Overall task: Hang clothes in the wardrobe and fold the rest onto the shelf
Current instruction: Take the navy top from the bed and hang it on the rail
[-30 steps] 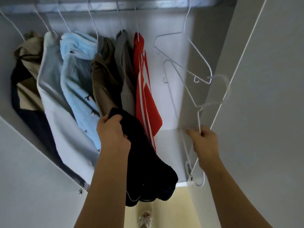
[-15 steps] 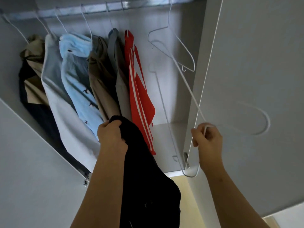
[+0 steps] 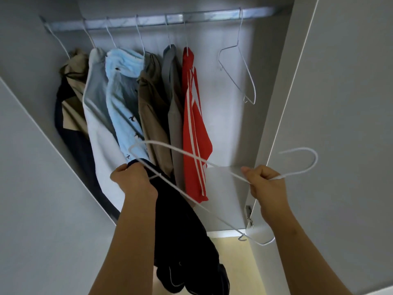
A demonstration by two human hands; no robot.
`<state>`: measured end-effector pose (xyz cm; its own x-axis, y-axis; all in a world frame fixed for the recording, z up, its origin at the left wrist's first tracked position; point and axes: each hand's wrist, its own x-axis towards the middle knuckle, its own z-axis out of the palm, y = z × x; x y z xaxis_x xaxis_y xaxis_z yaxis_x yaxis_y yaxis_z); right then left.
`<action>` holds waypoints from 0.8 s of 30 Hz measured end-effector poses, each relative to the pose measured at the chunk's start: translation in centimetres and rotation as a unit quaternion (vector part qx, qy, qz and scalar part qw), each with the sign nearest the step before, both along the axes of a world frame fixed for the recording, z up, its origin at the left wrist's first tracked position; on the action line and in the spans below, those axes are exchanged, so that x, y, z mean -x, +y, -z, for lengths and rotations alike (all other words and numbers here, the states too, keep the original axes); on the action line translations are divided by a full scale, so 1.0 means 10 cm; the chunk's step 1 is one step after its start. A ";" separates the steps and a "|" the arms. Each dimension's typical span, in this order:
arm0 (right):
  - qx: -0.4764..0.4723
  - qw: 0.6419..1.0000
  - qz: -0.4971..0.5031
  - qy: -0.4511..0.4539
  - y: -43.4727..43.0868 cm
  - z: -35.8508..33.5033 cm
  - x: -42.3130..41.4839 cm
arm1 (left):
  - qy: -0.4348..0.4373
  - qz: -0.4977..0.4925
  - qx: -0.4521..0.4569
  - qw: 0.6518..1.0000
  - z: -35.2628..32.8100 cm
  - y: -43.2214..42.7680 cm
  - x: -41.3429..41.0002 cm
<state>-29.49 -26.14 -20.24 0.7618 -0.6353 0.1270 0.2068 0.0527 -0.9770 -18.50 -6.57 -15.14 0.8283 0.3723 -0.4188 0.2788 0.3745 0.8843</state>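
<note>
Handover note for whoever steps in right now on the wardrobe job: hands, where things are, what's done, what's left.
Left hand grips the black garment, which hangs below it.
Right hand grips the white wire hanger at its neck, off the rail.
Done: six garments hang on the rail; an empty hanger hangs to their right.
Left: put the black garment on the white wire hanger and hang it. Folding not in view.

bottom of black garment (image 3: 180,241) cut by frame edge; white hanger (image 3: 231,173) hook blurred
</note>
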 end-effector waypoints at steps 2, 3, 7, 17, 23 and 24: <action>0.019 0.999 -0.017 0.019 0.06 0.00 -0.04 | -0.009 -0.038 -0.004 0.999 0.01 0.09 -0.01; 0.025 0.999 -0.018 0.025 0.09 0.00 -0.06 | -0.019 -0.042 -0.020 0.999 0.02 0.12 -0.02; 0.059 0.997 0.000 0.039 0.16 -0.05 -0.14 | -0.083 -0.054 -0.107 0.989 0.05 0.25 -0.08; 0.159 0.983 -0.044 0.082 0.37 -0.19 -0.37 | -0.181 -0.034 -0.329 0.926 -0.13 0.50 -0.09; 0.110 0.984 -0.098 0.103 0.73 -0.16 -0.49 | -0.235 0.130 -0.479 0.835 -0.03 0.32 0.08; 0.090 0.985 -0.098 0.109 0.76 -0.15 -0.50 | -0.244 0.149 -0.492 0.822 -0.03 0.28 0.11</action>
